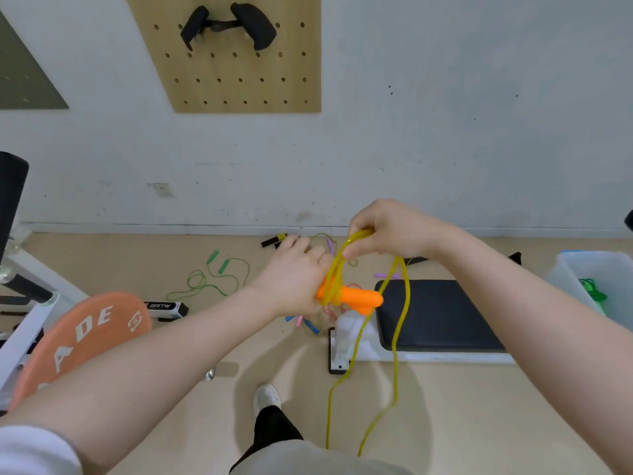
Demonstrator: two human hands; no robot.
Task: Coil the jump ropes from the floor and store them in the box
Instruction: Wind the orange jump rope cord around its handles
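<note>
The left hand (298, 272) is curled tight around the orange handles (356, 298) of a yellow jump rope (400, 303). The right hand (387, 231) pinches a loop of that rope just above the handles. A few turns sit around the handles, but two long strands hang down to the floor by the person's leg, so I think this rope is only partly coiled.

One green rope (594, 293) already lies in the clear box (565, 272) at the right edge. A lot is left. Another green rope (212, 277) lies loose on the floor near the wall, and a small tangle of ropes (310, 322) with pink and blue handles sits under the hands. More handles lie by the wall.

The dark padded bench (442, 313) stands between the hands and the box, so the way over there is a bit tight. An orange weight plate (82, 337) leans on the left. The floor in front of the shoe (267, 399) has open room.
</note>
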